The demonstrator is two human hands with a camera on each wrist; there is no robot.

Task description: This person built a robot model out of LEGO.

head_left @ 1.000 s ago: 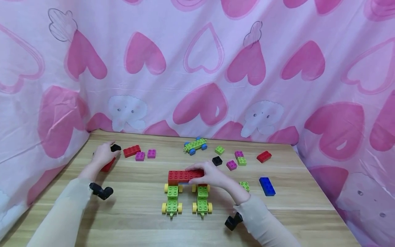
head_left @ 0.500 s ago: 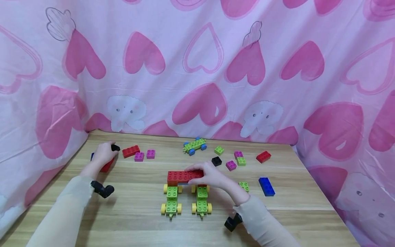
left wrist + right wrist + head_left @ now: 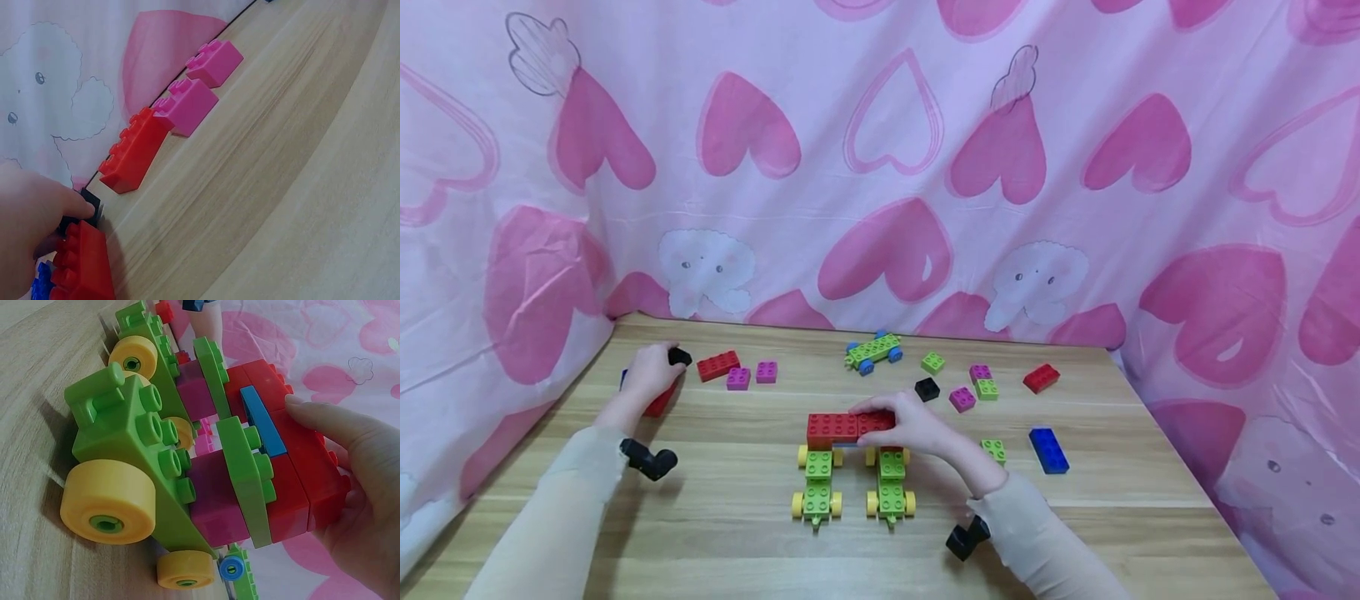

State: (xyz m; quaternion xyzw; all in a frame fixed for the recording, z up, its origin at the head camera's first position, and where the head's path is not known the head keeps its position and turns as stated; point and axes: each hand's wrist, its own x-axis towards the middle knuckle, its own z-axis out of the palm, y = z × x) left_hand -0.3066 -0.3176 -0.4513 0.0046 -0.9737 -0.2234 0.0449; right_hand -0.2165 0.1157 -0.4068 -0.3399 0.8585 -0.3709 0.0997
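Observation:
At the back left, my left hand (image 3: 651, 372) pinches a black brick (image 3: 94, 201) between its fingers. Right beside that hand lies a red brick (image 3: 90, 262), with part of a blue brick (image 3: 41, 284) showing next to it. In the middle, my right hand (image 3: 913, 423) grips the red bricks (image 3: 832, 427) on top of a built structure. Two green car bases (image 3: 817, 502) with yellow wheels carry it side by side. The right wrist view shows purple bricks (image 3: 215, 500), green bricks (image 3: 244, 481), red bricks and a blue brick (image 3: 262, 422) stacked between bases and top.
A green car base with blue wheels (image 3: 874, 353) stands at the back. A red brick (image 3: 718, 366) and two pink bricks (image 3: 738, 379) lie near my left hand. Several small bricks, another red brick (image 3: 1041, 378) and a blue brick (image 3: 1048, 451) lie to the right. A pink curtain (image 3: 880, 192) hangs behind.
Both hands stay almost in place. The left hand keeps to the black brick and the right hand to the red bricks; the view shifts only slightly.

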